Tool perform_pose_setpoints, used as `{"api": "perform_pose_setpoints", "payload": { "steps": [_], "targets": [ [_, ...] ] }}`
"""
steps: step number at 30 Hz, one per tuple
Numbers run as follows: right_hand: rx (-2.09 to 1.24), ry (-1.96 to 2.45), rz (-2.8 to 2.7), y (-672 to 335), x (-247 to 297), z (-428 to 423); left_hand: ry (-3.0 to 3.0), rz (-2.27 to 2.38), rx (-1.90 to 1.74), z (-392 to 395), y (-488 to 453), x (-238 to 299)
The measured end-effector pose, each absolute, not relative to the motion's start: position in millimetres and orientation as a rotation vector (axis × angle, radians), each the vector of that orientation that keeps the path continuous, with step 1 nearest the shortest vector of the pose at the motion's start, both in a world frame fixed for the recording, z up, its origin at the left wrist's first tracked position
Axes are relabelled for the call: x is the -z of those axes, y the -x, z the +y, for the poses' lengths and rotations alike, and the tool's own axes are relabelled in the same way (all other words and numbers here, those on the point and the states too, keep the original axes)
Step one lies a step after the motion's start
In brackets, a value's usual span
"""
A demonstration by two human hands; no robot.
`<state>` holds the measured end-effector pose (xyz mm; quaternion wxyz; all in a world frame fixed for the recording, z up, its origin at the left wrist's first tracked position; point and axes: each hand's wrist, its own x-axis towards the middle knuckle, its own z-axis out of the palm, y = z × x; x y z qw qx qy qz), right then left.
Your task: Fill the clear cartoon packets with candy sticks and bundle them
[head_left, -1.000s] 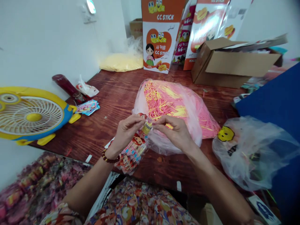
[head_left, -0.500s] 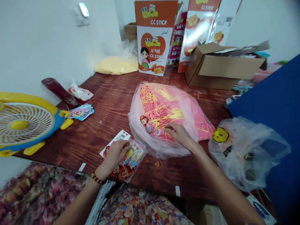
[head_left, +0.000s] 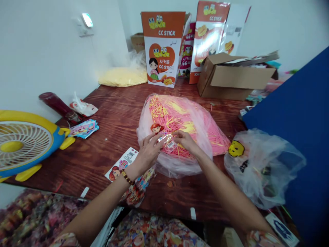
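A big clear bag of pink and yellow sticks (head_left: 190, 116) lies in the middle of the wooden table (head_left: 115, 113). On its near side rests a small clear packet with a cartoon girl's head (head_left: 157, 129). My left hand (head_left: 148, 153) pinches the packet's near edge with thumb and fingers. From the right, my right hand (head_left: 184, 139) pinches the same packet. A stack of similar printed packets (head_left: 136, 190) sits at the table's edge under my left wrist, next to a printed card (head_left: 120, 165).
A yellow and blue fan (head_left: 23, 142) stands at the left, with a dark red tube (head_left: 57, 105) and loose packets (head_left: 83, 128) behind it. CC Stick cartons (head_left: 163, 48) and an open cardboard box (head_left: 233, 77) line the back. On the right are a smiley plastic bag (head_left: 259, 164) and a blue panel (head_left: 295, 113).
My left hand set the packet stack on the table, then rose to the single packet on the bag. My right hand stayed at that packet. The view shifted slightly.
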<state>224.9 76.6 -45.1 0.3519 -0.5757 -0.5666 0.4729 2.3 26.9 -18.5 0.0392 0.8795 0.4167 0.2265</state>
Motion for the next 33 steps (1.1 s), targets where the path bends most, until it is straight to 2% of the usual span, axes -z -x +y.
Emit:
{"api": "perform_pose_setpoints", "payload": {
  "steps": [2, 6, 12, 15, 19, 20, 27, 33],
  "targets": [
    [-1.472, 1.322, -1.129, -229, 35, 71, -2.723, 1.272, -0.677, 32, -9, 18],
    [-1.805, 1.091, -0.814, -225, 18, 46, -2.732, 1.16, -0.919, 39, -14, 9],
    [-1.963, 0.969, -1.021, -213, 16, 16, -2.719, 0.852, -0.98, 27, -7, -27],
    [-1.652, 1.17, -1.286, -228, 24, 26, -2.479, 0.988, -0.998, 14, -1, -43],
    [-0.697, 1.77, -1.875, -264, 32, 52, -2.066, 1.155, -0.998, 5, 1, -42],
    [-0.568, 1.839, -1.951, -271, 33, 57, -1.985, 1.165, -0.974, 3, 1, -38],
    [-0.3, 2.003, -2.216, -285, 36, 64, -1.671, 1.134, -0.867, -4, -1, 3],
    [0.082, 1.979, -2.575, -279, 45, 75, -1.561, 1.15, -0.856, -1, 2, 20]
  ]
}}
